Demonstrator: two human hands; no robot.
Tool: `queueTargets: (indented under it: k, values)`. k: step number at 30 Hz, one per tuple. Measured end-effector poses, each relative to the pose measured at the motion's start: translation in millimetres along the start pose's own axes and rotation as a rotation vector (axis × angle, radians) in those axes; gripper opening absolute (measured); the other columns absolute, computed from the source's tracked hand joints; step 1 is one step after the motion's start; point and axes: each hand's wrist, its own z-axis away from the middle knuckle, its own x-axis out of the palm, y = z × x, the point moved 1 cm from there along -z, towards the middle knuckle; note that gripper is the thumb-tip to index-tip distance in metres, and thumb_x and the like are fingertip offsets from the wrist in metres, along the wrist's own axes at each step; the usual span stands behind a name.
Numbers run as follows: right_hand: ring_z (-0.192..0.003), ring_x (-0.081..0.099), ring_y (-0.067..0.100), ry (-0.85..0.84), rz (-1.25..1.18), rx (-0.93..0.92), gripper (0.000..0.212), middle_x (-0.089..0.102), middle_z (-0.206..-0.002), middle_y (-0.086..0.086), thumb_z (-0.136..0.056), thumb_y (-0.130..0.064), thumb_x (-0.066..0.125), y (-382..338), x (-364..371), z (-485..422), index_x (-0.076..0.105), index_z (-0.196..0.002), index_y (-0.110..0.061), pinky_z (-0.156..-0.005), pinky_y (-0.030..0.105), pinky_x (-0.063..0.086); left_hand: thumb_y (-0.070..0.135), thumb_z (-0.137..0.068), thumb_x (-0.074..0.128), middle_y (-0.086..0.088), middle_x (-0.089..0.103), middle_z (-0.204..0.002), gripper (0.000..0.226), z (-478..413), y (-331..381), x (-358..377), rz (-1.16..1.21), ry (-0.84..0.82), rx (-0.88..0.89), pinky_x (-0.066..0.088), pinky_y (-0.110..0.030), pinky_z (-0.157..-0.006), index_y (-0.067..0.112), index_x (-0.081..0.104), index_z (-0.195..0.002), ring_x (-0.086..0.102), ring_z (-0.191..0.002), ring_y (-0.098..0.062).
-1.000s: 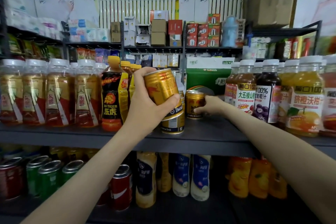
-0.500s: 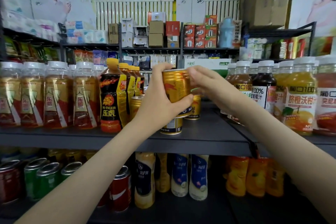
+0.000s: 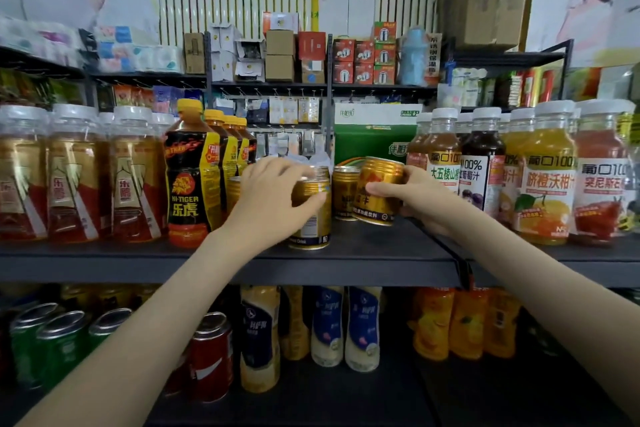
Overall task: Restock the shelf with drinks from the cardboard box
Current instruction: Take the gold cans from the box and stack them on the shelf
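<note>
My left hand [image 3: 273, 198] grips a gold energy-drink can [image 3: 311, 218] that stands at the front of the dark shelf [image 3: 363, 253]. My right hand [image 3: 412, 194] holds a second gold can [image 3: 379, 191], tilted and lifted just above the shelf, to the right of the first. Another gold can [image 3: 344, 191] stands upright between and behind them. More gold cans sit behind my left hand, partly hidden. The cardboard box is not in view.
Hi-Tiger bottles [image 3: 192, 177] and tea bottles [image 3: 79, 173] fill the shelf's left side; juice bottles [image 3: 547, 173] fill the right. A green carton [image 3: 375, 139] stands behind the cans. The lower shelf holds cans [image 3: 211, 357] and bottles [image 3: 360, 329].
The can passed from my left hand to my right, which now holds it lower on the right. My left hand dropped onto the front standing can.
</note>
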Motion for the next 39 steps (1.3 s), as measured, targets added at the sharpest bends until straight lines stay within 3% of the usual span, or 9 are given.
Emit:
queueTargets:
  k: [5,8,12,17,22,26,30,35,39]
  values:
    - [-0.105,0.064,0.026,-0.064,0.025,0.097,0.050,0.069,-0.109,0.009,-0.071,-0.019,0.083,19,6,-25,0.058,-0.113,-0.012,-0.098,0.046,0.049,0.073,-0.070,0.018,0.009,0.049,-0.137,0.082,11,-9,5,-0.150,-0.024,0.079,0.011,-0.031,-0.102,0.033,0.043,-0.137,0.038,-0.128,-0.015]
    - [-0.113,0.059,0.024,-0.117,0.047,0.090,0.073,0.061,-0.122,0.007,-0.072,-0.013,0.082,22,15,-32,0.042,-0.133,-0.011,-0.100,0.040,0.046,0.071,-0.073,0.023,0.006,0.052,-0.134,0.079,11,-12,6,-0.169,-0.006,0.108,0.014,-0.031,-0.099,0.029,0.046,-0.136,0.043,-0.125,-0.019]
    - [-0.117,0.052,0.022,-0.206,0.133,0.109,0.070,0.055,-0.127,0.004,-0.081,-0.011,0.073,18,16,-38,0.034,-0.139,-0.018,-0.100,0.035,0.041,0.064,-0.079,0.036,0.002,0.062,-0.120,0.067,12,-13,11,-0.192,0.028,0.134,0.019,-0.032,-0.093,0.022,0.056,-0.127,0.054,-0.113,-0.023]
    - [-0.105,0.054,0.014,-0.169,0.193,0.095,0.065,0.057,-0.113,-0.003,-0.085,-0.008,0.068,14,16,-37,0.033,-0.140,-0.014,-0.090,0.027,0.043,0.062,-0.079,0.036,-0.001,0.063,-0.117,0.067,12,-13,12,-0.195,0.039,0.145,0.019,-0.034,-0.093,0.019,0.057,-0.125,0.056,-0.110,-0.024]
    - [-0.121,0.050,0.022,-0.109,0.320,0.056,0.074,0.050,-0.133,0.005,-0.089,-0.015,0.066,21,17,-37,0.020,-0.147,-0.013,-0.101,0.035,0.041,0.059,-0.080,0.039,-0.001,0.064,-0.112,0.061,14,-15,14,-0.215,0.096,0.175,0.023,-0.035,-0.091,0.017,0.058,-0.121,0.060,-0.103,-0.025]
    - [-0.130,0.041,0.022,-0.041,0.549,-0.058,0.086,0.037,-0.146,0.009,-0.090,-0.021,0.066,16,21,-30,0.006,-0.151,-0.017,-0.101,0.026,0.034,0.057,-0.081,0.040,-0.003,0.064,-0.111,0.060,13,-17,17,-0.236,0.132,0.203,0.026,-0.037,-0.092,0.016,0.058,-0.121,0.059,-0.103,-0.026]
    - [-0.139,0.029,0.024,0.045,0.825,-0.164,0.087,0.025,-0.154,0.010,-0.087,-0.027,0.068,14,26,-15,0.010,-0.152,-0.017,-0.111,0.034,0.028,0.055,-0.082,0.040,-0.005,0.063,-0.115,0.059,14,-19,23,-0.259,0.154,0.223,0.027,-0.039,-0.094,0.015,0.055,-0.124,0.058,-0.105,-0.026]
    - [-0.125,0.043,0.024,0.244,1.006,-0.382,0.056,0.047,-0.134,0.010,-0.092,-0.017,0.056,11,37,29,0.035,-0.143,-0.010,-0.102,0.038,0.040,0.053,-0.087,0.038,-0.007,0.058,-0.128,0.062,15,-28,26,-0.201,0.184,0.285,0.022,-0.040,-0.101,0.015,0.047,-0.135,0.053,-0.117,-0.027]
    - [-0.123,0.042,0.025,0.318,1.029,-0.411,0.050,0.048,-0.131,0.011,-0.092,-0.013,0.055,11,48,69,0.040,-0.138,-0.006,-0.103,0.030,0.033,0.045,-0.088,0.047,-0.008,0.047,-0.141,0.059,28,-23,28,-0.134,0.192,0.248,0.005,-0.042,-0.110,0.017,0.042,-0.140,0.035,-0.135,-0.026]
